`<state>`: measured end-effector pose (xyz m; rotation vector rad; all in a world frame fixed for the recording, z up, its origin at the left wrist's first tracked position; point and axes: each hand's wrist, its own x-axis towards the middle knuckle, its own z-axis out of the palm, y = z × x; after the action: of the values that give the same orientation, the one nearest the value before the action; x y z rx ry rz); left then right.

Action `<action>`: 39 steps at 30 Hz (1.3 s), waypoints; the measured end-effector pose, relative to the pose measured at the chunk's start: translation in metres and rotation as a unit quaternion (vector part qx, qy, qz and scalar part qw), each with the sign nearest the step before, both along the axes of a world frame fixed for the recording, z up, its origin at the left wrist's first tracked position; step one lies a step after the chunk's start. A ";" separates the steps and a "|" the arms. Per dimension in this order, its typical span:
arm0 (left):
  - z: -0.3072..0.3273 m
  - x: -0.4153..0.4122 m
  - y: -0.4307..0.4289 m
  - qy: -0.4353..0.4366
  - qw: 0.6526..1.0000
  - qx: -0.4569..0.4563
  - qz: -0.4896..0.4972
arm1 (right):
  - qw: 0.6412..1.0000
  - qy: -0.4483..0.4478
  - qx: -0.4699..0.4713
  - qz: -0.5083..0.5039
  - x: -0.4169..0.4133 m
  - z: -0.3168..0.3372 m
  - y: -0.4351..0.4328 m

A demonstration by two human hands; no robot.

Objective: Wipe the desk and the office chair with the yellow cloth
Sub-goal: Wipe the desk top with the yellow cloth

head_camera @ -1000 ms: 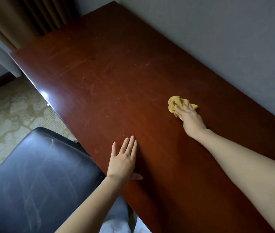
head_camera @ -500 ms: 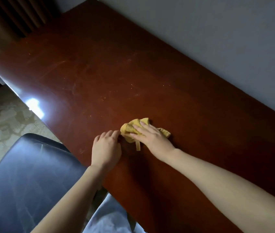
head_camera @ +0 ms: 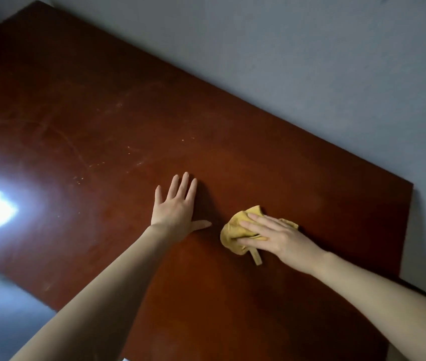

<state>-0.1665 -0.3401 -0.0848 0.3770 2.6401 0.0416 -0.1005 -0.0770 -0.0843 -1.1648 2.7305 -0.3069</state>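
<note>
While pressing cloth with right hand, fingers straight, near right edge of desk, resting left hand flat, fingers splayed, beside; open wood leftward; perhaps chair past near edge.

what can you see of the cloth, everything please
The cloth is a small mustard-yellow rag, soft fabric by its look, bunched into a crumpled wad rather than spread flat. It lies on the red-brown desk, toward its right end. The right hand presses on it with straight fingers, covering its middle; folds show left of the fingers and at the hand's far side. A narrow strip, perhaps a hem, sticks out toward the person. The left hand lies flat beside it, apart.
</note>
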 end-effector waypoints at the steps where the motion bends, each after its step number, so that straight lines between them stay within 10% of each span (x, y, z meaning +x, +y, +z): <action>1: 0.000 -0.005 0.006 0.000 1.000 -0.011 -0.010 | 1.000 -0.003 0.005 -0.019 -0.007 0.001 0.011; 21: -0.007 -0.020 0.026 0.024 0.999 -0.036 -0.034 | 0.939 -0.023 0.044 -0.340 -0.242 -0.011 -0.029; 39: 0.006 -0.036 0.004 0.001 0.995 -0.047 -0.089 | 0.994 -0.089 -0.019 -0.053 -0.150 -0.005 -0.045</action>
<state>-0.2026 -0.3365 -0.0789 0.5776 2.5892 -0.1394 -0.2506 -0.1220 -0.0888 -0.9540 2.6453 -0.4548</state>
